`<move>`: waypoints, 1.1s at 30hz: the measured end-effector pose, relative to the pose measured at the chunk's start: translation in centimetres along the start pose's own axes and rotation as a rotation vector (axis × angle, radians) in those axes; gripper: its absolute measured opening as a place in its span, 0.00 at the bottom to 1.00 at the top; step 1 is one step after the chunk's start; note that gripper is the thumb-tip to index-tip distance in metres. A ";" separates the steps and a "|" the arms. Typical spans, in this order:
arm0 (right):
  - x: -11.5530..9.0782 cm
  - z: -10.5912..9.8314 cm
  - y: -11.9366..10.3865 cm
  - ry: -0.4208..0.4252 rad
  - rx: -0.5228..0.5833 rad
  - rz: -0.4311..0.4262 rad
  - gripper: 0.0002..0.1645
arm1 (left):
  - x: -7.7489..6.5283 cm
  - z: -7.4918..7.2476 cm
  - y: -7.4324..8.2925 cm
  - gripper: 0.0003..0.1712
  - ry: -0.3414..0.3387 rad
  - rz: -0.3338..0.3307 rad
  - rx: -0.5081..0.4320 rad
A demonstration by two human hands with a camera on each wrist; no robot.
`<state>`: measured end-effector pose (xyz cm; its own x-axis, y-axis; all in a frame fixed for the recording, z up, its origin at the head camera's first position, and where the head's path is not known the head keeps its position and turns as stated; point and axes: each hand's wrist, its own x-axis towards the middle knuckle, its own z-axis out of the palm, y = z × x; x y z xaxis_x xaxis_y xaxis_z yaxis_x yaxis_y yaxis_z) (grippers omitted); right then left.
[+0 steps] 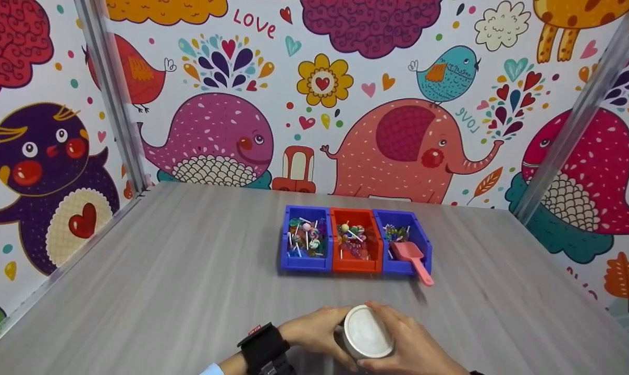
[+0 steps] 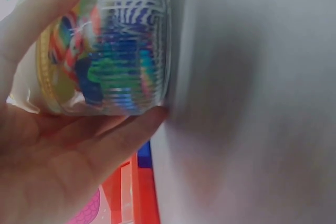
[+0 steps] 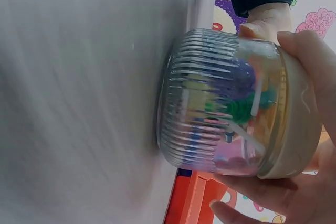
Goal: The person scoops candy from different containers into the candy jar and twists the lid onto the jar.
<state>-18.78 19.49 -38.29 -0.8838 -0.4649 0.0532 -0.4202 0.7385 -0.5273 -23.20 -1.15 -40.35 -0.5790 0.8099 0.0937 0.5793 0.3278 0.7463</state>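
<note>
Both hands hold a clear ribbed jar (image 3: 202, 108) with a cream lid (image 1: 366, 332), low at the front of the table. Colourful candies and white lollipop sticks show through its wall in the right wrist view. My left hand (image 1: 317, 332) grips the jar's side, its fingers along the ribbed wall (image 2: 131, 40) in the left wrist view. The right hand (image 1: 416, 344) curls round the lid from the other side, thumb and fingers at its edge. In both wrist views the jar's base is right at the tabletop.
Beyond the hands, a blue bin (image 1: 305, 263), a red bin (image 1: 357, 265) and another blue bin (image 1: 422, 237) stand joined in a row, holding lollipops and candies. A pink scoop (image 1: 410, 255) leans over the right bin's front. Printed panels (image 1: 293, 120) wall the table (image 1: 189, 260).
</note>
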 end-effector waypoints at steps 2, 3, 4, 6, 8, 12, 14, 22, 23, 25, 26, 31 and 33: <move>0.2 0.0 0.0 -0.044 0.050 0.035 0.53 | 0.0 0.0 0.0 0.45 0.000 0.002 0.016; 0.2 -0.1 0.0 -0.072 0.086 0.057 0.54 | 0.0 0.0 0.0 0.44 0.001 0.000 0.025; 0.3 -0.1 0.1 -0.097 0.120 0.069 0.55 | 0.0 0.0 0.0 0.44 0.001 -0.006 0.034; 0.4 -0.2 0.4 -0.151 0.191 0.096 0.56 | 0.0 0.0 0.0 0.43 0.003 -0.011 0.054; 0.4 -0.3 0.7 -0.186 0.254 0.111 0.57 | 0.0 0.1 0.1 0.43 0.002 -0.015 0.059; 0.5 -0.2 1.2 -0.204 0.298 0.144 0.56 | 0.0 0.1 0.2 0.43 0.000 -0.002 0.046; 0.6 -0.1 1.2 -0.193 0.286 0.164 0.55 | 0.0 0.1 0.2 0.44 0.000 0.002 0.043; 0.6 0.1 0.9 -0.135 0.259 0.116 0.52 | 0.0 0.0 0.3 0.45 0.003 -0.005 0.047; 0.6 0.1 0.8 -0.129 0.250 0.109 0.51 | 0.0 0.0 0.3 0.45 0.001 -0.002 0.041; 0.5 0.1 0.8 -0.116 0.228 0.100 0.51 | 0.0 0.0 0.3 0.45 -0.002 0.006 0.040; 0.5 0.1 0.8 -0.112 0.220 0.099 0.51 | 0.0 0.0 0.3 0.44 -0.002 0.010 0.043; 0.4 0.2 0.7 -0.097 0.203 0.078 0.51 | 0.0 0.0 0.3 0.44 0.005 0.018 0.066; 0.4 0.3 0.7 -0.093 0.204 0.062 0.51 | 0.0 0.0 0.3 0.44 0.009 0.011 0.078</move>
<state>-19.39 19.70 -38.88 -0.8799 -0.4716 -0.0582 -0.3067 0.6573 -0.6884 -23.03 -1.06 -40.10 -0.5769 0.8097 0.1079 0.6287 0.3557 0.6915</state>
